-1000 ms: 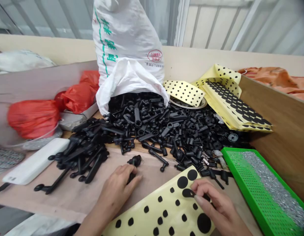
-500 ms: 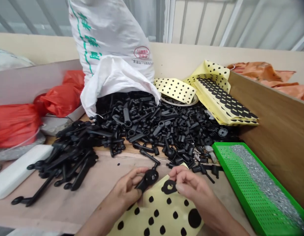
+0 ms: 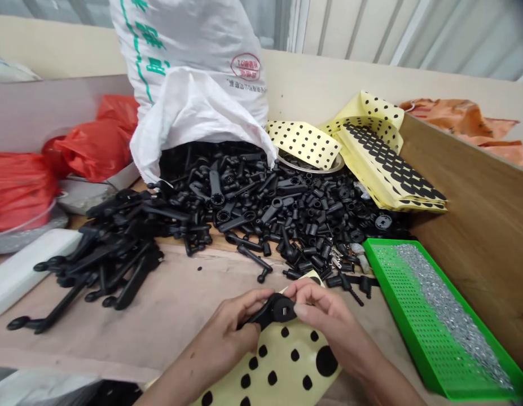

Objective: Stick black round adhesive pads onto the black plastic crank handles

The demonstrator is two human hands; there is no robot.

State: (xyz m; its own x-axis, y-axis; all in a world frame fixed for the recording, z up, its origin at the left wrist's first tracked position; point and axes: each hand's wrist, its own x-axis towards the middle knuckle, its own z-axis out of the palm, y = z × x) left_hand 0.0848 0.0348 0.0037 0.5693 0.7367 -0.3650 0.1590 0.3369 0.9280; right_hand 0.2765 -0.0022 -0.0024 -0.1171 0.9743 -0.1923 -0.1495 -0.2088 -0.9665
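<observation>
The left hand [image 3: 229, 332] is curled closed around a black plastic handle [image 3: 272, 310], whose round head is pinched by the right hand [image 3: 324, 316], just above a yellow sheet [image 3: 286, 366] of black dots. Beyond the hands, a heap of black plastic parts [image 3: 261, 208] is spilled from a white woven sack [image 3: 189, 73], and a green perforated tray [image 3: 409, 316] is laid to the right.

Even daylight, soft shadows, wide-angle edge warp, slight blur.
</observation>
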